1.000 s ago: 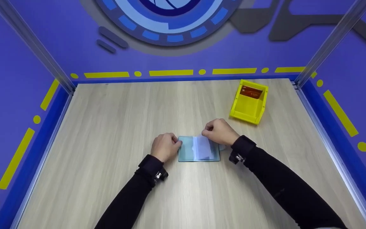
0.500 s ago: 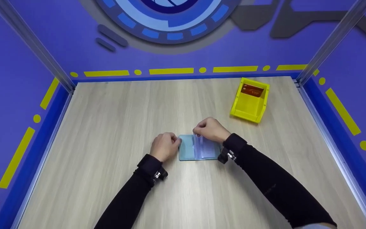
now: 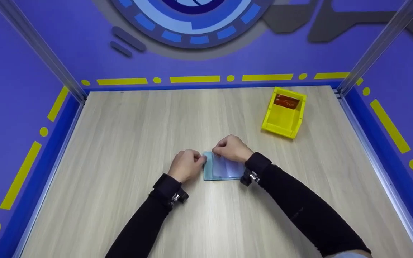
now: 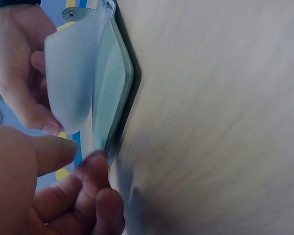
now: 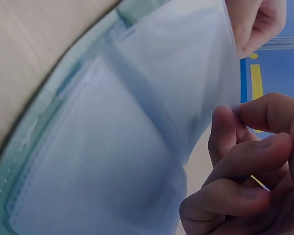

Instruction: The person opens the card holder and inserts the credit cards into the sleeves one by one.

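A pale green card holder lies spread on the table, with clear plastic sleeves inside its cover. At its left edge, my left hand holds the cover's corner with thumb and forefinger; the exact contact is partly hidden in the left wrist view. My right hand pinches the edge of one clear sleeve between thumb and forefinger, and this sleeve stands raised off the cover. In the left wrist view a strap with a metal snap sticks out at the holder's far side.
At the back right of the wooden table stands a yellow bin, with a red card marked VIP inside against its back wall. Blue panels with yellow marks enclose the table at the back and sides.
My right hand has moved left across the card holder, taking the pinched sleeve over toward the left cover. The left hand has stayed at the left edge.
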`<state>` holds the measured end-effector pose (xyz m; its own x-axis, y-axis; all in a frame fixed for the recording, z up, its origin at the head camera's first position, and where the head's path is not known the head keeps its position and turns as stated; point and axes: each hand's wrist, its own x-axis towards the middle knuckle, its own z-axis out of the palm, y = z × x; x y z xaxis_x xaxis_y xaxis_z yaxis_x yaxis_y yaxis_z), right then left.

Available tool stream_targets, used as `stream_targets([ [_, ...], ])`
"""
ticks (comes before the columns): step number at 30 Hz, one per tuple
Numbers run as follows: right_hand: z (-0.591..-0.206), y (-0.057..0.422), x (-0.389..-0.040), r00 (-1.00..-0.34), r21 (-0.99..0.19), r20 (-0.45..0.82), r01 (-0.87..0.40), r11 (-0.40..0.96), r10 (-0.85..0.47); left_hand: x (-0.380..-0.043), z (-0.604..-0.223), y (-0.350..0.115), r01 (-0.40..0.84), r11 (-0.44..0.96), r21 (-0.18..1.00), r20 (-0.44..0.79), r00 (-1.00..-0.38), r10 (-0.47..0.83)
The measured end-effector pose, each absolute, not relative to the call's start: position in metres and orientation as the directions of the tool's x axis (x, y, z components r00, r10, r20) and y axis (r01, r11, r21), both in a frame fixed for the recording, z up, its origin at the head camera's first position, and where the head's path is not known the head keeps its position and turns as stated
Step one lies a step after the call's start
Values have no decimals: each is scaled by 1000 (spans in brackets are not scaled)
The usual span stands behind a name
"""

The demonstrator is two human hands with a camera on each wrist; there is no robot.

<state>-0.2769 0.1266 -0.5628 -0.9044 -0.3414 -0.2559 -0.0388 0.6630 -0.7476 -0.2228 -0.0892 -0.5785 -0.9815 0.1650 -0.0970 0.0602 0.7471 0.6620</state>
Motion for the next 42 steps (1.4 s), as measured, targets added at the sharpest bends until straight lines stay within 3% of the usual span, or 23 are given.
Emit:
stream_targets([
  [7, -563, 127, -275, -902, -737, -254, -54, 674, -350, -224, -569, -87, 70, 731, 679, -137, -966, 220],
  [14, -561, 139, -273, -901, -720, -257, -63, 691, -350, -223, -573, -84, 132, 767, 628, -100, -964, 247],
  [24, -564, 161, -270, -901, -675, -263, -85, 733, -346, -221, -579, -83, 100, 826, 555, -101, -977, 186],
  [42, -565, 178, -262, -898, -627, -199, -191, 755, -392, -222, -581, -82, 56, 817, 574, -122, -981, 154],
])
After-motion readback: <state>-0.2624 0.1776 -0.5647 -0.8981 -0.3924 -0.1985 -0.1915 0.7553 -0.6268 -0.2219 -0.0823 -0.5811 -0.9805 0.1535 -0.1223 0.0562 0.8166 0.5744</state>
